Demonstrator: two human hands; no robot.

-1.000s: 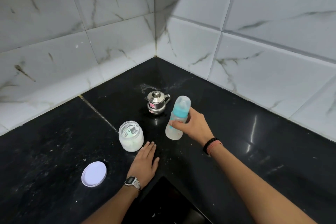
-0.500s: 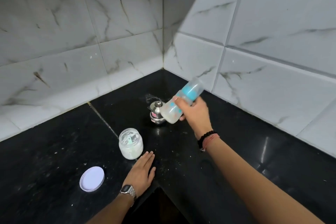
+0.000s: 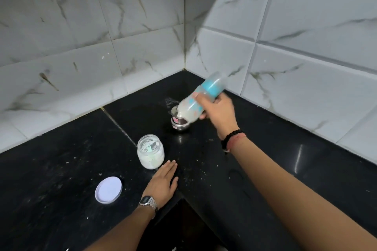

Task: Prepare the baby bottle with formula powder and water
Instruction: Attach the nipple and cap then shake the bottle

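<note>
baby bottle (image 3: pixel 191 108) lifted off the counter, now tilted, blurred, in the right hand (image 3: pixel 219 111)

Black speckled counter (image 3: pixel 61 169), white grey-veined marble tiles (image 3: pixel 306 26), teal-collared dotted bottle (image 3: pixel 195 106), white lid (image 3: pixel 108 189)

A black stone counter (image 3: pixel 61 169) carries a powder jar (image 3: pixel 150 152) mid-frame, a white lid (image 3: pixel 108 189) lower left, a steel pot (image 3: pixel 180 126) behind, and the flat left hand (image 3: pixel 162 185).

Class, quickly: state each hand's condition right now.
Left hand: open, flat on the black stone counter.
Right hand: grips the tilted clear baby bottle with turquoise collar.
</note>
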